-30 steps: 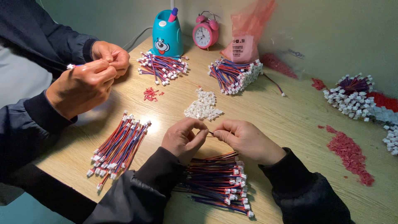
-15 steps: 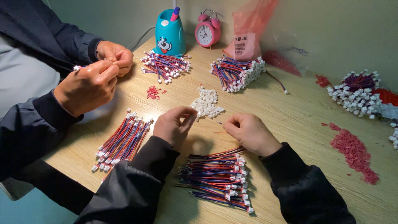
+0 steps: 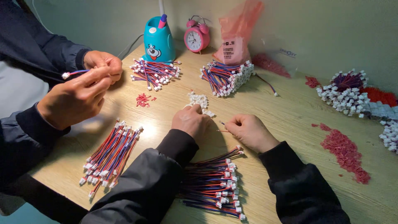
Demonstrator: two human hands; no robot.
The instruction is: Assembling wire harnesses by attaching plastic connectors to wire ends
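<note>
My left hand (image 3: pixel 191 121) lies knuckles up with its fingertips at the near edge of a small pile of white connectors (image 3: pixel 199 101). Whether it holds one is hidden. My right hand (image 3: pixel 248 130) pinches a thin red and blue wire (image 3: pixel 222 123), whose bare end points left toward my left hand. A bundle of red and blue wires with white plugs (image 3: pixel 213 184) lies between my forearms by the table's near edge.
A co-worker's two hands (image 3: pixel 78 93) at the left hold a plugged wire above another wire bundle (image 3: pixel 110 155). Further bundles (image 3: pixel 154 72) (image 3: pixel 227 76), a teal pen holder (image 3: pixel 158 41), a pink alarm clock (image 3: pixel 196 38), a pink bag (image 3: pixel 238 35) and red bits (image 3: pixel 344 150) lie around.
My left hand has left my right hand and moved forward to the white connector pile. My right hand has stayed put with the wire. The co-worker's hands have shifted slightly.
</note>
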